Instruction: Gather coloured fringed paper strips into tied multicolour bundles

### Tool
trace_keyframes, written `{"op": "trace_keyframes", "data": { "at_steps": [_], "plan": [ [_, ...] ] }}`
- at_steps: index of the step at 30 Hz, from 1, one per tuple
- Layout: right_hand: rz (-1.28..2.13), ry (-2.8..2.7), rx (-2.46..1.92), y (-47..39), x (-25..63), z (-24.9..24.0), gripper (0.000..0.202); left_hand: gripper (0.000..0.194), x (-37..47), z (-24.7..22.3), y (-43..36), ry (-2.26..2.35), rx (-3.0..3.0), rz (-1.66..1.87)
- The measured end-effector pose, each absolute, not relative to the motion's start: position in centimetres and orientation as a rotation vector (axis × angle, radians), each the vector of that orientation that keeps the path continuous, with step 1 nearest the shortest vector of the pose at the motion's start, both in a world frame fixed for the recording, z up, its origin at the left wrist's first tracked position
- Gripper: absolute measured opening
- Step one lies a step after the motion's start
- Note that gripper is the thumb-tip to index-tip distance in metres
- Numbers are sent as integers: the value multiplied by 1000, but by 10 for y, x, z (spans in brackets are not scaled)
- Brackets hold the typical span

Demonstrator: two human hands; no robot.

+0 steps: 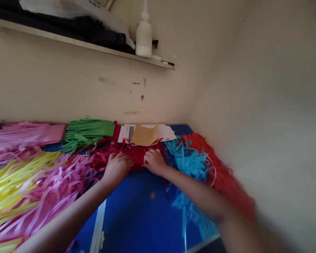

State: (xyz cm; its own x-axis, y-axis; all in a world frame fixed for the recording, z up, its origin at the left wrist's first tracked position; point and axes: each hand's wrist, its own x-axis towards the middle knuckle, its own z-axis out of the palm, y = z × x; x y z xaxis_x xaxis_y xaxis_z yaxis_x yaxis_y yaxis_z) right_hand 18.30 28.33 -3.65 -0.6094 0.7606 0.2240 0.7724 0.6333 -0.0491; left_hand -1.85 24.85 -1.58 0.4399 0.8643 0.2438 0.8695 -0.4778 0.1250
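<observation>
On the left, yellow strips [13, 182] lie on the blue worktop [139, 214], with a pink bundle [46, 134] behind them against the wall. Purple-pink strips [58, 188] spread in a loose heap just right of the yellow. Above, a shelf [68, 41] carries dark items under a pale plastic bag [73, 10]. Next comes a green bundle [93, 128], its cut ends pointing left. The left hand [118, 165] has a narrow grip, fingers closed on the left part of the red paper [137, 158]. That paper lies flat at the worktop's far side, between the two hands (its fringe spills out leftward). Behind it, tan paper [145, 135] rests over a white card [166, 133]; higher up, a white bottle [144, 38] stands on the shelf. The right hand [155, 162] also has a narrow grip, pinching the red paper's right part. Blue strips [191, 163] lie beside that hand, reaching beneath the forearm. A white string [215, 170] loops between them and the orange strips [226, 182] along the right wall.
</observation>
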Motion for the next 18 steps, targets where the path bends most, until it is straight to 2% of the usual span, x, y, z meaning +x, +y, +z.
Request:
{"op": "trace_keyframes", "data": {
  "at_steps": [5,10,14,18],
  "plan": [
    [-37,-2700,-1216,278,187,-33,25,27,-21,-13,247,-1518,-2676,-450],
    [-14,-2766,-1171,282,184,-30,28,18,-26,-16,260,-1453,-2774,-341],
    [-2,-2836,-1118,272,186,-31,21,34,-21,-28,256,-1442,-2842,-196],
    [10,-2891,-1070,193,200,-38,11,45,-15,-55,187,-1426,-2891,-61]
  ]
}}
